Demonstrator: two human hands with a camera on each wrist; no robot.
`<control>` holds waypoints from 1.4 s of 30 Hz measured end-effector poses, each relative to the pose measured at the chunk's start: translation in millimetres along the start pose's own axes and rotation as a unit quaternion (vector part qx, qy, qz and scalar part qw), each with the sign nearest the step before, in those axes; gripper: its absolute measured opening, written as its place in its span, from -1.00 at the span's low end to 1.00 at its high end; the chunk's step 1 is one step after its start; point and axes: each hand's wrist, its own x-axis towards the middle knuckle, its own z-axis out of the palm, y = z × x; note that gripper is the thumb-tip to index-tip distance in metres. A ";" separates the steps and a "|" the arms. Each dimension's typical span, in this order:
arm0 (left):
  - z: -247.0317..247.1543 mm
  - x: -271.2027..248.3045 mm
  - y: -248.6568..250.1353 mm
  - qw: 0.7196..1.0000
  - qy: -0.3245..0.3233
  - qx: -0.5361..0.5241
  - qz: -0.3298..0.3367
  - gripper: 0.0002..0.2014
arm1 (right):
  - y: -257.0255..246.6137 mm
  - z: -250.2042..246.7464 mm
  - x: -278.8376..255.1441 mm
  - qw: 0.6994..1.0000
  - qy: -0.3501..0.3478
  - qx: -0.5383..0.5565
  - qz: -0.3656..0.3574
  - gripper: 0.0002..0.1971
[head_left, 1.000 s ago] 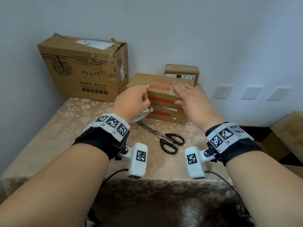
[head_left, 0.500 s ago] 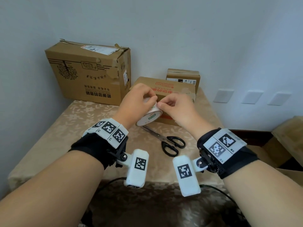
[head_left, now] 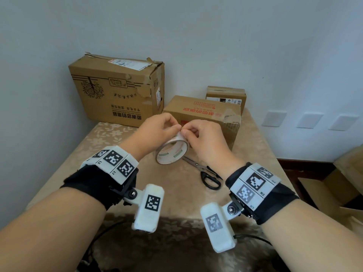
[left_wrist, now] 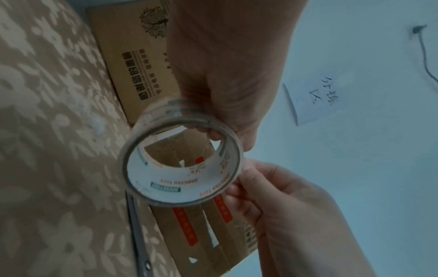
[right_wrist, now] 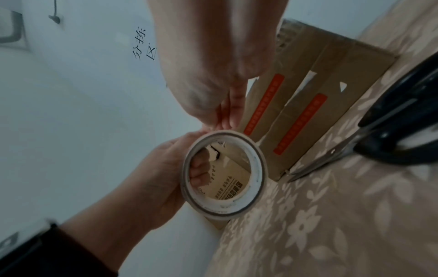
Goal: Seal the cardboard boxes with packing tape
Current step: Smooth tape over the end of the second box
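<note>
The roll of tape (head_left: 172,152) is held up above the desk (head_left: 110,146), just in front of the middle box (head_left: 204,112). It is gripped by the left hand (head_left: 157,130), fingers (right_wrist: 199,172) curled through its core. Its top edge is pinched by the right hand (head_left: 204,140), thumb and fingertips closed on the tape. Black-handled scissors (head_left: 208,175) are seen lying on the desk beneath the right wrist. A large box (head_left: 115,91) is stood at the back left against the wall, and a small box (head_left: 225,95) behind the middle one.
</note>
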 end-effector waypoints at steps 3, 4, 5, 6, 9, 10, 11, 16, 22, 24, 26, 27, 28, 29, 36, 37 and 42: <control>-4.5 -5.1 -0.5 0.998 0.009 0.067 0.004 -0.89 | -5.7 7.1 6.8 1.000 0.003 0.014 0.023 -0.90; -6.4 -6.8 -1.2 0.999 0.010 0.051 0.001 -0.88 | -5.3 8.0 10.6 0.998 0.005 0.039 0.041 -0.92; -9.4 -8.7 -1.7 1.000 0.010 0.001 -0.010 -0.84 | -4.2 8.1 14.1 0.996 0.009 0.068 0.062 -0.91; -12.9 -10.6 -1.9 0.997 0.007 -0.068 -0.028 -0.80 | -4.4 7.1 16.7 0.991 0.013 0.097 0.087 -0.88; -24.1 -14.3 -3.7 0.989 -0.016 -0.139 -0.044 -0.72 | -1.7 6.4 20.7 0.990 0.018 0.104 0.097 -0.83; -25.5 -14.2 -5.9 0.992 -0.027 -0.116 -0.035 -0.71 | -3.3 7.1 20.5 0.993 0.012 0.080 0.085 -0.85; -25.7 -14.5 -8.4 0.995 -0.035 -0.085 -0.029 -0.71 | -6.0 7.6 19.9 0.995 0.007 0.065 0.076 -0.87; -23.6 -9.4 -23.6 0.999 -0.006 0.046 -0.023 -0.72 | -18.4 5.4 22.8 0.997 0.015 0.052 0.047 -0.85; -22.1 -11.9 -21.5 0.999 0.014 -0.042 -0.002 -0.88 | -7.5 -3.3 20.5 0.992 0.006 0.109 0.070 -0.57; -20.1 -10.0 -23.1 0.998 0.021 -0.052 -0.009 -0.90 | -10.2 -4.8 19.0 0.995 -0.006 0.095 0.021 -0.68; -19.9 -8.5 -23.9 0.997 0.028 -0.067 -0.014 -0.91 | -9.4 -5.0 18.6 0.997 -0.009 0.068 -0.019 -0.76; -20.2 -8.0 -24.0 0.997 0.029 -0.072 -0.017 -0.92 | -9.1 -5.5 19.0 0.998 -0.014 0.056 -0.024 -0.74; -20.0 -7.4 -23.9 0.997 0.028 -0.075 -0.018 -0.92 | -8.9 -6.5 19.5 0.998 -0.022 0.046 -0.024 -0.74; -20.5 -7.2 -24.0 0.997 0.029 -0.075 -0.017 -0.92 | -10.0 -7.0 19.6 0.999 -0.031 0.032 -0.023 -0.74; -21.3 -7.8 -22.4 0.999 0.026 -0.018 0.026 -0.92 | -4.3 1.3 24.1 0.997 -0.042 -0.031 0.054 -0.89; -21.6 -7.8 -23.2 0.999 0.027 0.000 0.032 -0.93 | -5.8 3.2 24.6 0.997 -0.041 -0.040 0.059 -0.92; -26.1 -8.6 -30.0 0.997 0.026 0.060 0.045 -0.93 | -12.0 11.8 27.3 0.995 -0.059 -0.065 0.045 -0.85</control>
